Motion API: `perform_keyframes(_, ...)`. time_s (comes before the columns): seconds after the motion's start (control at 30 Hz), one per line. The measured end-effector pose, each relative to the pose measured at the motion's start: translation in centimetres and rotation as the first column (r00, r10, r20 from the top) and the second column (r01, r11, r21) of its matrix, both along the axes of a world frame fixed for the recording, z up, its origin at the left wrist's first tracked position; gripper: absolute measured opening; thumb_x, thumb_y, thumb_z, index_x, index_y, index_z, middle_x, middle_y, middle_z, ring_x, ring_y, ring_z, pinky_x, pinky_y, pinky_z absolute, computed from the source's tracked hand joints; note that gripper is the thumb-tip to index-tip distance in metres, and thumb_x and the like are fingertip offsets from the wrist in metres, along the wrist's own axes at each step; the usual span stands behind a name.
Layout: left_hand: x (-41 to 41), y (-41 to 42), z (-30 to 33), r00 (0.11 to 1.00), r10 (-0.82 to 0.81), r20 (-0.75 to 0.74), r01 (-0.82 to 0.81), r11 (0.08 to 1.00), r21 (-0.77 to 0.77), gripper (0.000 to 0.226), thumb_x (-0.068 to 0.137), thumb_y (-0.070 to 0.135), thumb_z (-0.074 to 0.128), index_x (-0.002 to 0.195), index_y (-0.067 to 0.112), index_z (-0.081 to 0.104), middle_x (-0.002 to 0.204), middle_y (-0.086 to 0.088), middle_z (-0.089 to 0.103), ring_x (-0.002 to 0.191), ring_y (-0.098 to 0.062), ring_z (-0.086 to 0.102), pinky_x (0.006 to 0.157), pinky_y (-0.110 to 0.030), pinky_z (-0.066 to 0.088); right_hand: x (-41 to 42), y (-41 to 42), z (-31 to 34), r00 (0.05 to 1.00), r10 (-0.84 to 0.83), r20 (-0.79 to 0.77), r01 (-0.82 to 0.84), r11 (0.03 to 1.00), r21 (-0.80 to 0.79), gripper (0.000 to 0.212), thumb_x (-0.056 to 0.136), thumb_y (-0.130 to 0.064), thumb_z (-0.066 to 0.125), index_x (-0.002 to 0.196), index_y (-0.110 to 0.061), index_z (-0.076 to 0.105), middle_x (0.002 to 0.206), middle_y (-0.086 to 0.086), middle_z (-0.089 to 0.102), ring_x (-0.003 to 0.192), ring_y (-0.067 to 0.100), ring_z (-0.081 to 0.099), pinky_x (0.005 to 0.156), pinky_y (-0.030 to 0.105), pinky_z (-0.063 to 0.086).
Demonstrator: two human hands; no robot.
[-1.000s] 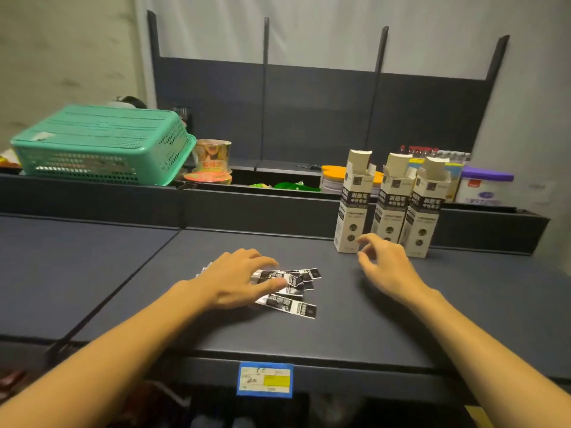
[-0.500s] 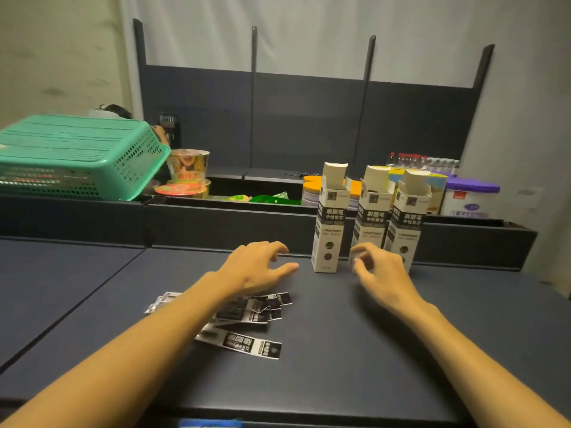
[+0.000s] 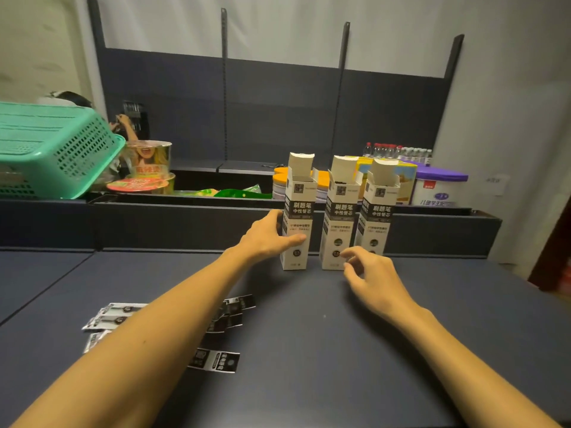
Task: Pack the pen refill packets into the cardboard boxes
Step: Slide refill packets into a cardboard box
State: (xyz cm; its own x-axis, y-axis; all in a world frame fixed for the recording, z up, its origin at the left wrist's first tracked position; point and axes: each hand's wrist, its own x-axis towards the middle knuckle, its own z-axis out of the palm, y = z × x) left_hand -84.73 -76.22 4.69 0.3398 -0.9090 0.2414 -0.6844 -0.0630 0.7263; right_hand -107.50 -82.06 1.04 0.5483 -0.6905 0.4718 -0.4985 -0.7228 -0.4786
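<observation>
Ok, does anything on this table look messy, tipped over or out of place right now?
The refill packets lie in a loose, overlapping scatter at the near left of the table, partly under the left forearm, none packed yet. The three boxes stand upright with top flaps open. The left hand holds the leftmost box. Nothing looks spilled or damaged.

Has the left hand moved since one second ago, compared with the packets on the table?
Yes. The left hand has left the packets and gone forward to the leftmost box, which it now grips.
</observation>
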Motion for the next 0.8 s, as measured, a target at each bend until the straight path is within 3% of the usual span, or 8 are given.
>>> perform_keyframes(0.2, -0.5, -0.8, -0.3, 1.0, 0.01, -0.025, -0.012, 0.997, -0.071, 0.056, 0.077, 0.043, 0.074, 0.122, 0.022, 0.048, 0.123, 0.0, 0.061, 0.112, -0.021, 0.058, 0.093, -0.045, 0.051, -0.4, -0.6, -0.1, 1.0, 0.002, -0.03, -0.002, 1.0, -0.006, 0.026, 0.096, -0.021, 0.055, 0.122, -0.02, 0.059, 0.1, -0.005, 0.063, 0.089, 0.011, 0.06, 0.082, 0.031, 0.054)
perform_keyframes(0.6, 3.5, 7.7, 1.7, 0.981, 0.105, 0.165, -0.061, 0.966, -0.25, 0.053, 0.077, 0.039, 0.074, 0.121, 0.023, 0.05, 0.119, 0.004, 0.061, 0.104, -0.017, 0.06, 0.086, -0.041, 0.054, 3.8, 1.9, 0.9, 0.99, 0.14, -0.007, -0.14, 0.99, -0.022, 0.027, 0.096, -0.021, 0.056, 0.123, -0.02, 0.058, 0.095, -0.006, 0.063, 0.085, 0.009, 0.06, 0.082, 0.032, 0.056)
perform_keyframes(0.7, 5.8, 11.2, 1.7, 0.971, 0.142, 0.193, -0.081, 0.953, -0.293, 0.055, 0.075, 0.039, 0.076, 0.123, 0.028, 0.049, 0.115, 0.01, 0.063, 0.101, -0.009, 0.06, 0.083, -0.031, 0.054, 5.5, 3.1, 0.8, 0.983, 0.179, -0.025, -0.18, 0.983, -0.021, 0.027, 0.097, -0.023, 0.056, 0.124, -0.021, 0.058, 0.095, -0.006, 0.062, 0.085, 0.008, 0.06, 0.082, 0.034, 0.056)
perform_keyframes(0.8, 8.1, 14.8, 1.4, 0.956, 0.182, 0.23, -0.099, 0.939, -0.33, 0.06, 0.07, 0.053, 0.074, 0.122, 0.035, 0.049, 0.107, 0.021, 0.063, 0.096, 0.002, 0.061, 0.081, -0.026, 0.052, 7.4, 4.5, 0.7, 0.974, 0.223, -0.046, -0.223, 0.975, 0.001, 0.025, 0.097, -0.025, 0.055, 0.121, -0.023, 0.058, 0.097, -0.006, 0.063, 0.086, 0.008, 0.061, 0.082, 0.032, 0.056)
